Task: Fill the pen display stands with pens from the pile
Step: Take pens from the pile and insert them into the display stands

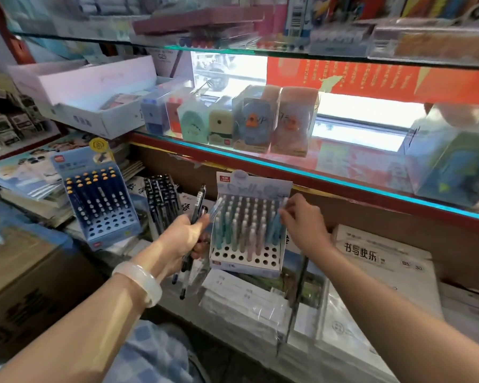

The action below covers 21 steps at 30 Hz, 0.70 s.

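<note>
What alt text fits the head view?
A person's left hand grips a bunch of dark pens while the right hand pinches a pale blue pen in a partly filled pastel pen stand; a blue stand sits further left.

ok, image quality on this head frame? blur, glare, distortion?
Head view: the backlit window is blown out, washing out the boxed toys before it; top shelf goods are soft; wide-angle bends the glass shelf edge; the left hand with dark pens and the pastel pen stand read sharp.
</note>
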Each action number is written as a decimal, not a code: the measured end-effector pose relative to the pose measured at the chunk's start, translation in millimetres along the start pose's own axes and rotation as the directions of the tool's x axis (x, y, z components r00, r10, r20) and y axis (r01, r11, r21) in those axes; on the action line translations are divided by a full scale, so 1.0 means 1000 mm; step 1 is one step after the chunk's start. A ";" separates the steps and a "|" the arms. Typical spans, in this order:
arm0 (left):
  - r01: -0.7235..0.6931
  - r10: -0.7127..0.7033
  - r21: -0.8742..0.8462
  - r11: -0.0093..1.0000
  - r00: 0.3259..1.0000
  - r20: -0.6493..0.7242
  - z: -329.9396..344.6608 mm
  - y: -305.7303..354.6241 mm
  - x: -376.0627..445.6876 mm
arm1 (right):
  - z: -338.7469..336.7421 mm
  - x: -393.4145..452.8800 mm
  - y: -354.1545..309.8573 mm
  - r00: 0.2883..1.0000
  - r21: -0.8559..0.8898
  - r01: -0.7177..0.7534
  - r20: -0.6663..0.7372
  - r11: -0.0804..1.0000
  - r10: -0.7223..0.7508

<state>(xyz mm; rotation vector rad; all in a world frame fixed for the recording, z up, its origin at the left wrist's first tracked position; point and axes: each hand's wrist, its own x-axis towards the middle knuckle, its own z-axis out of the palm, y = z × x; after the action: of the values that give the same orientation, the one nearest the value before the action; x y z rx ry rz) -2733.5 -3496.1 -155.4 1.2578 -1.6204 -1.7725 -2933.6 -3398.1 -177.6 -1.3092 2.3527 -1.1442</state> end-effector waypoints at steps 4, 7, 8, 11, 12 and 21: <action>0.044 -0.042 0.030 0.999 0.997 -0.060 -0.003 -0.002 0.006 | 0.014 -0.002 0.005 0.999 -0.119 0.032 0.010 0.992 -0.031; 0.049 -0.047 0.013 0.999 0.994 -0.100 -0.001 -0.004 0.007 | 0.018 -0.002 0.006 0.998 -0.167 0.060 0.001 0.984 -0.061; 0.045 -0.044 0.013 0.999 0.994 -0.103 0.000 -0.004 0.007 | 0.019 -0.003 0.006 0.997 -0.178 0.071 -0.005 0.982 -0.073; 0.029 -0.028 0.013 0.999 0.995 -0.098 0.002 -0.007 0.005 | 0.021 -0.006 0.008 0.995 -0.188 0.094 -0.023 0.978 -0.100; 0.028 -0.027 0.016 0.999 0.995 -0.092 0.003 -0.007 0.005 | 0.023 -0.007 0.009 0.996 -0.196 0.079 -0.016 0.977 -0.084; -0.015 0.016 0.056 0.998 1.000 -0.011 -0.006 -0.006 -0.003 | 0.046 -0.008 0.019 0.997 -0.199 -0.078 0.006 0.977 0.081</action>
<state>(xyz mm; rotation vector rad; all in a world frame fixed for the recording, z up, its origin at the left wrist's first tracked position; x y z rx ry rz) -2725.8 -3495.9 -159.4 1.2748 -1.6794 -1.7186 -2916.8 -3410.4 -223.6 -1.2652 2.5389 -0.8930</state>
